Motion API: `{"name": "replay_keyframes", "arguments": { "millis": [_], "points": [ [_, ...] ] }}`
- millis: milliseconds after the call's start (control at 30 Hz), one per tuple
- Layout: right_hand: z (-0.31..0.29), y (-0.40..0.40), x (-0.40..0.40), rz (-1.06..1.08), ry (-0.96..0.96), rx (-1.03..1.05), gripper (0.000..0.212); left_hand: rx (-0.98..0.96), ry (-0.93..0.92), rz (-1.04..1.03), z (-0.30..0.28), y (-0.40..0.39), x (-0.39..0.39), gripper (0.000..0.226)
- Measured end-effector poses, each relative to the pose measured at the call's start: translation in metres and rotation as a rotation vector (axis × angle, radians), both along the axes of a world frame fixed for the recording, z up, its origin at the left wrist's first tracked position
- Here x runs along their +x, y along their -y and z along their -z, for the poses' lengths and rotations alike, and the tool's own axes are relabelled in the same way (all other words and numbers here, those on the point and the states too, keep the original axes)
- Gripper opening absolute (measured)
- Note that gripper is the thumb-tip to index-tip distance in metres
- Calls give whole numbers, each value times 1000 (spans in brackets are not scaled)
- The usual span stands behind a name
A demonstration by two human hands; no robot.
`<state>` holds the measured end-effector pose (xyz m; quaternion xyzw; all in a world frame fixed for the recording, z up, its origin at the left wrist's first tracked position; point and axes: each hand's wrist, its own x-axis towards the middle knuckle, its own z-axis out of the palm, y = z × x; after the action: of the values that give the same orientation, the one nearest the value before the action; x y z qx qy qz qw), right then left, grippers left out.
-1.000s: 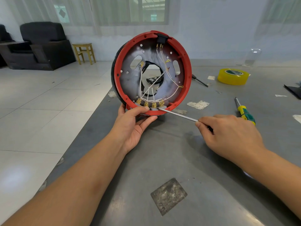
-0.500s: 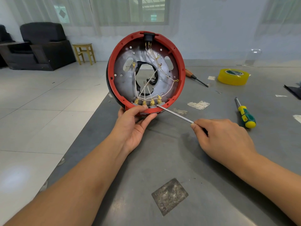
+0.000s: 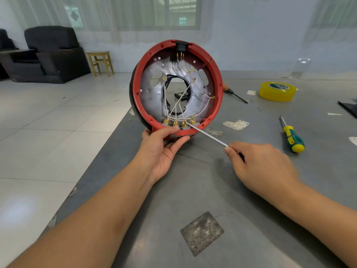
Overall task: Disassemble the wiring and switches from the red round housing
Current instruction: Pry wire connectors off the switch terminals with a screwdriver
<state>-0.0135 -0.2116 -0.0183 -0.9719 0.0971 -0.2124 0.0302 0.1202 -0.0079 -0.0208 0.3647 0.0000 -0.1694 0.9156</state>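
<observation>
Your grey table (image 3: 222, 190) carries a yellow tape roll (image 3: 277, 91), a yellow-green screwdriver (image 3: 292, 136), a wooden-handled tool (image 3: 232, 93), paper scraps (image 3: 236, 124) and a worn patch (image 3: 202, 233).

On the grey desk (image 3: 241, 219) beyond the right hand lie a yellow-green screwdriver (image 3: 292, 137), a yellow tape roll (image 3: 277, 91) and a wooden-handled tool (image 3: 233, 94), while a stool (image 3: 100, 62) and a black armchair (image 3: 50, 55) stand far left.

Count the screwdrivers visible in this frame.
3: one held in the right hand, tip at the housing's terminals; a yellow-green one lying to its right; a wooden-handled one partly hidden behind the red housing.
</observation>
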Motion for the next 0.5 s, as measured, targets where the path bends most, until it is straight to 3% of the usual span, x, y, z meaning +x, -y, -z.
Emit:
{"name": "replay_keyframes", "arguments": {
  "millis": [500],
  "points": [
    [1, 6, -3, -58, 59, -74, 39, 122, 5, 99, -8, -8, -4, 66]
  ]
}}
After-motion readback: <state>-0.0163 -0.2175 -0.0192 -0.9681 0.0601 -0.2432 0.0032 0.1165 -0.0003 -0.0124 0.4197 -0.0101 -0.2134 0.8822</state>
